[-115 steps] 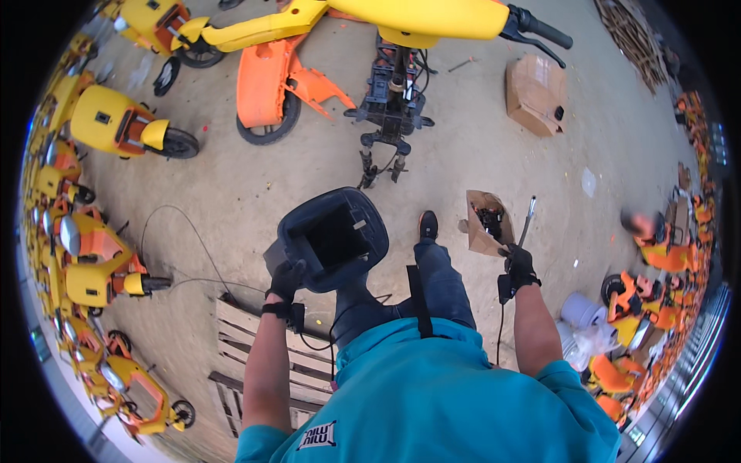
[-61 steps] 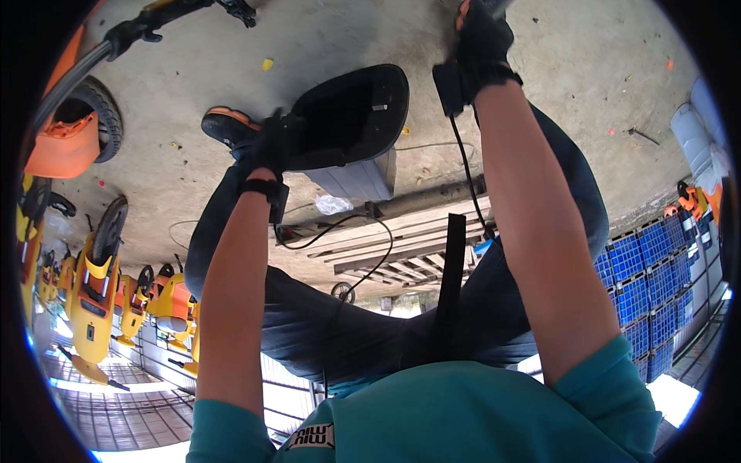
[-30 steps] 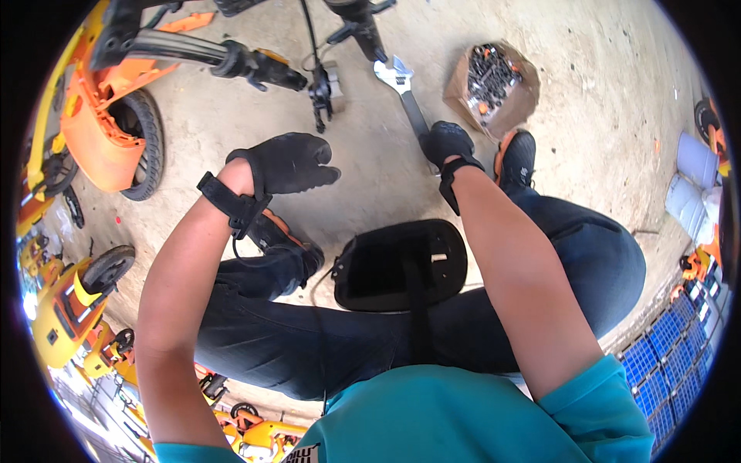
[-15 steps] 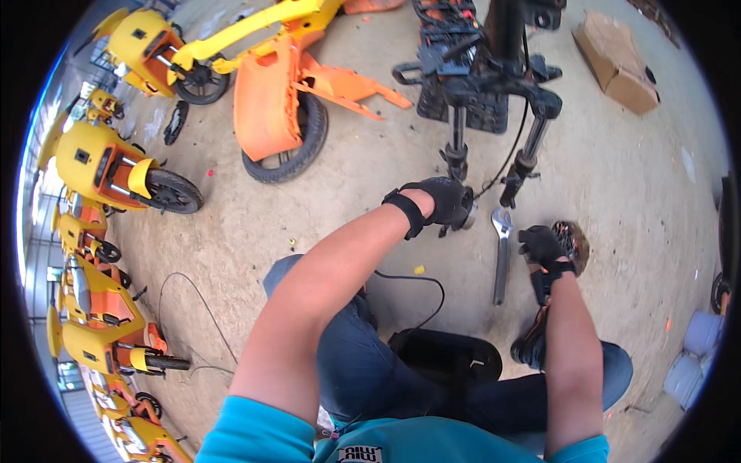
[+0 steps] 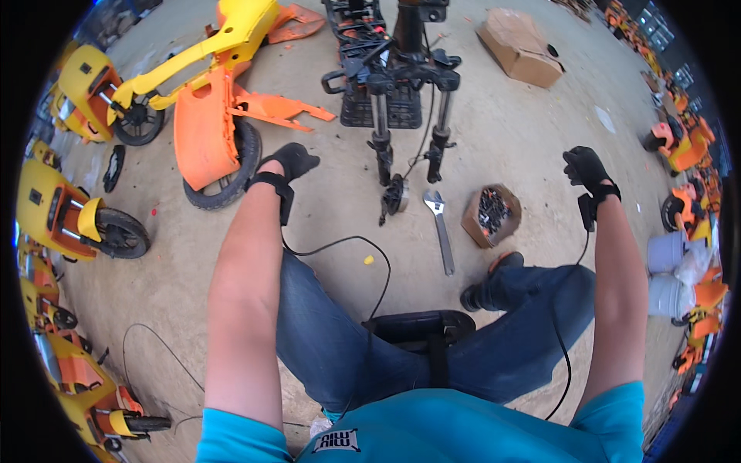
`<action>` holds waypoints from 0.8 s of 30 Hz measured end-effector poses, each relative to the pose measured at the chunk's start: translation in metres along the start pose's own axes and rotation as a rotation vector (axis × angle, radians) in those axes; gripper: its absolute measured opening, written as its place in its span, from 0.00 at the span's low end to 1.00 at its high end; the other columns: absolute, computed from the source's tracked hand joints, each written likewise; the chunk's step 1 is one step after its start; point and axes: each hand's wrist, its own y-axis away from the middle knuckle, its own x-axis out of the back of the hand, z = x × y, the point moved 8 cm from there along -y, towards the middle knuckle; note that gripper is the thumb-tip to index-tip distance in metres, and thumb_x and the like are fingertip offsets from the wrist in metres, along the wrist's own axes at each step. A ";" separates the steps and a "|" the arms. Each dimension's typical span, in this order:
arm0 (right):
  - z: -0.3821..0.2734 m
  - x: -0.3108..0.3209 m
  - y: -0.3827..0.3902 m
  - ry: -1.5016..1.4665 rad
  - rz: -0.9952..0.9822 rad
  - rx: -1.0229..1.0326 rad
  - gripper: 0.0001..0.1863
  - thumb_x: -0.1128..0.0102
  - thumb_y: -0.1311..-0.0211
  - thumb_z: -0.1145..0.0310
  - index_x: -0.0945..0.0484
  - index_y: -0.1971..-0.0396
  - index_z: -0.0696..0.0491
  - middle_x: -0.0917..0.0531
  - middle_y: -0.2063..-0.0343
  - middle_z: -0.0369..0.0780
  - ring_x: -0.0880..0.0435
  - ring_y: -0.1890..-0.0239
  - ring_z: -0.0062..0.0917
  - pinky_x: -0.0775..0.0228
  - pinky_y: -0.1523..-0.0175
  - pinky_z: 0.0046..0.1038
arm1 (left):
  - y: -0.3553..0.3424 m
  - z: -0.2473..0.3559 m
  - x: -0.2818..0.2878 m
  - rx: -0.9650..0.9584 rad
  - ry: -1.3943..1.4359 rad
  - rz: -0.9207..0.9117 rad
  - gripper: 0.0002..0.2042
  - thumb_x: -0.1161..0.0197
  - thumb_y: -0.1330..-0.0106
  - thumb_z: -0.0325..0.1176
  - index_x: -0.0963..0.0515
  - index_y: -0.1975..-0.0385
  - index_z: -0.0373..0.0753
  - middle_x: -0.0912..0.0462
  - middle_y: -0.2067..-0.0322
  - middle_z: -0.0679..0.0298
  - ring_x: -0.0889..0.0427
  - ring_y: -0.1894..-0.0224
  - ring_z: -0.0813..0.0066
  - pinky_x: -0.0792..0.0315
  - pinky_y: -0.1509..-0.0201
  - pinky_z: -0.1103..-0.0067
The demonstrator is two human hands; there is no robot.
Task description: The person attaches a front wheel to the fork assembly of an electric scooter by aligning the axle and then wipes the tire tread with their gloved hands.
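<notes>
My left hand [image 5: 297, 160], in a black glove, is raised left of a bare black front fork [image 5: 380, 135], apart from it, its fingers curled with nothing visible in them. My right hand [image 5: 585, 168], also gloved, is held out to the right, loosely fisted and empty. A round metal part with fittings [image 5: 396, 194] hangs at the fork's lower left end. An adjustable wrench [image 5: 441, 235] lies on the floor below the fork, beside an open brown bag [image 5: 492, 216] full of small hardware. I sit low on a black padded object [image 5: 405, 324], legs bent.
An orange panel [image 5: 201, 135] with a wheel and a yellow frame [image 5: 247, 27] lie at upper left. A cardboard box [image 5: 519, 48] is at the back. Scooters [image 5: 58, 204] line both sides. Buckets [image 5: 665, 251] stand at right. Cables [image 5: 166, 343] run over the floor [image 5: 324, 216].
Half a second ago my left hand was at the fork's lower end and my right beside the wrench and bag. Both have moved outward, apart from these. Earlier I was standing; now I sit.
</notes>
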 end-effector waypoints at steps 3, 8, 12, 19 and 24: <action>0.005 -0.010 0.008 0.020 -0.061 -0.020 0.14 0.43 0.35 0.60 0.22 0.68 0.56 0.17 0.77 0.41 0.18 0.78 0.27 0.22 0.74 0.30 | 0.005 0.024 0.012 -0.170 -0.032 0.113 0.26 0.46 0.35 0.53 0.17 0.60 0.32 0.17 0.56 0.44 0.20 0.49 0.48 0.28 0.44 0.62; -0.017 -0.041 0.006 0.034 -0.075 0.089 0.13 0.42 0.36 0.60 0.22 0.69 0.56 0.17 0.78 0.40 0.19 0.81 0.26 0.24 0.76 0.29 | 0.009 0.057 0.003 -0.290 -0.077 0.129 0.25 0.44 0.35 0.53 0.18 0.58 0.33 0.17 0.55 0.44 0.20 0.50 0.46 0.27 0.45 0.61; -0.059 -0.095 -0.003 -0.084 -0.191 0.191 0.13 0.42 0.36 0.61 0.20 0.66 0.57 0.18 0.79 0.41 0.20 0.81 0.24 0.26 0.78 0.28 | -0.003 0.027 0.012 -0.268 0.053 0.463 0.34 0.33 0.43 0.55 0.24 0.46 0.29 0.18 0.51 0.44 0.19 0.48 0.49 0.27 0.42 0.64; -0.160 -0.120 -0.001 -0.097 -0.097 0.528 0.23 0.35 0.38 0.50 0.18 0.64 0.59 0.16 0.79 0.45 0.16 0.77 0.30 0.23 0.68 0.32 | -0.008 0.084 0.061 -0.285 0.510 0.597 0.46 0.30 0.44 0.59 0.38 0.34 0.30 0.23 0.44 0.44 0.20 0.45 0.59 0.28 0.42 0.70; -0.220 -0.141 -0.005 -0.072 0.176 0.836 0.33 0.41 0.35 0.44 0.31 0.39 0.53 0.17 0.62 0.55 0.17 0.57 0.48 0.25 0.51 0.43 | -0.018 0.147 0.055 -0.474 1.033 0.506 0.26 0.38 0.31 0.48 0.29 0.42 0.35 0.21 0.51 0.59 0.24 0.49 0.71 0.29 0.45 0.75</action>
